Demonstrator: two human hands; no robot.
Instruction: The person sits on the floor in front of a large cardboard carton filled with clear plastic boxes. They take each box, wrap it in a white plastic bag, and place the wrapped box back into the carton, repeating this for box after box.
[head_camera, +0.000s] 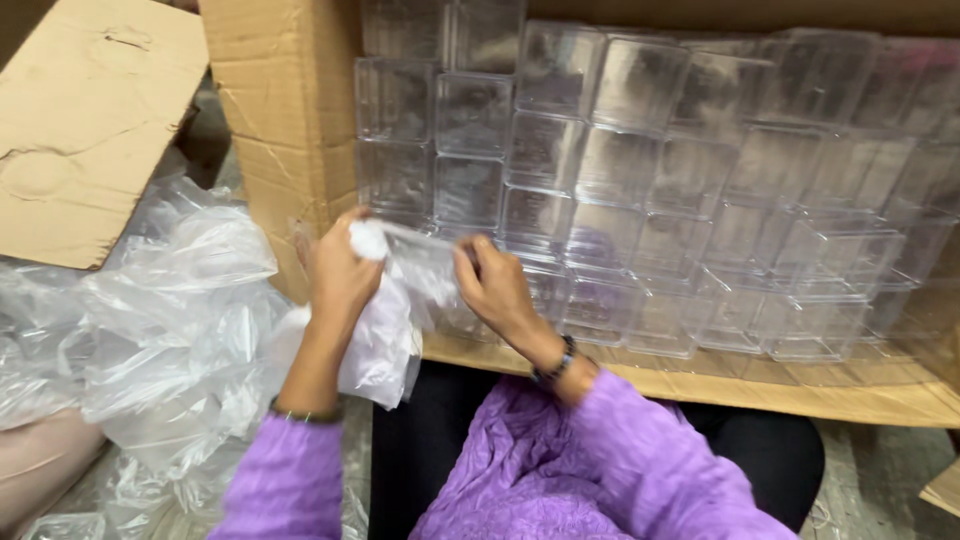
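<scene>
Workspace: I see a packing spot on the floor, crowded on every side, with the person seated and the hands working above the lap.
Cardboard carton: lies on its side, open toward me; its lower flap runs along under the hands and bounds the work zone in front.
Clear plastic boxes: stacked in rows and filling the carton from wall to wall; the nearest row sits just behind the hands, so I see little room forward.
Loose cardboard flap: upper left, well apart from the hands.
Crumpled plastic bags: a large heap on the left, touching the left forearm's side; it blocks that edge.
Open room: only the narrow gap between the carton's lower edge and the body.
Purple sleeves: cover both forearms, low in frame.
Thin clear bag: held between both hands, hanging down over the lap.
Left hand: fingers clenched on the bunched white top of the bag.
Right hand: fingertips pinching the bag's other edge; a dark bracelet sits at the wrist.
</scene>
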